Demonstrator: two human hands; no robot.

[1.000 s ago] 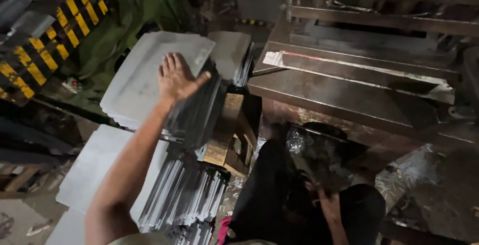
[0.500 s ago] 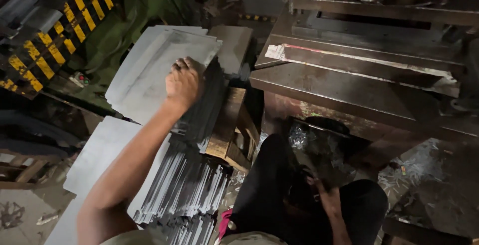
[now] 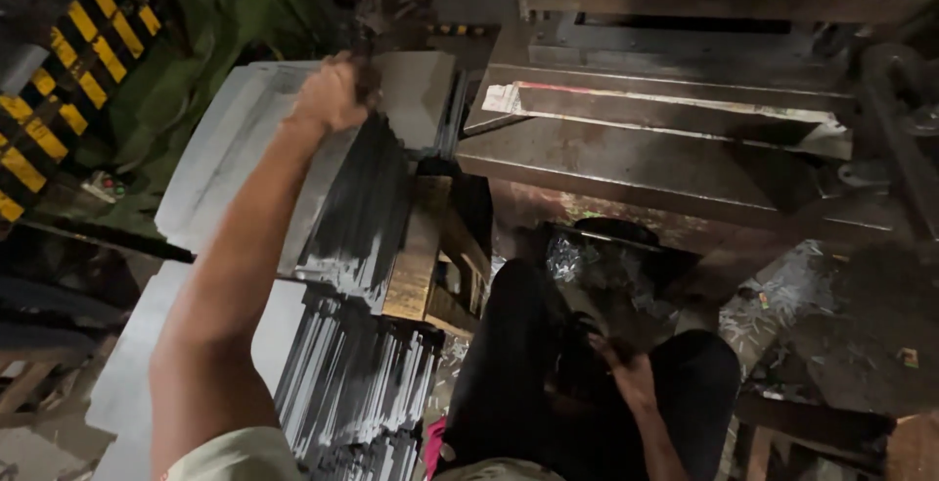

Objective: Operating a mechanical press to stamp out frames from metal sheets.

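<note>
The scene is dim, with deep shadow along the top, left and right edges. Light falls from above onto the sheet stack [image 3: 245,168] and the forearm. Glare glints off the shavings [image 3: 782,295]. The left hand [image 3: 328,94] is motion-blurred; detail is soft and grainy throughout.

Single head-worn view, looking steeply down, close over lap, sheet stacks [image 3: 245,158] and machine bed [image 3: 665,163]
</note>
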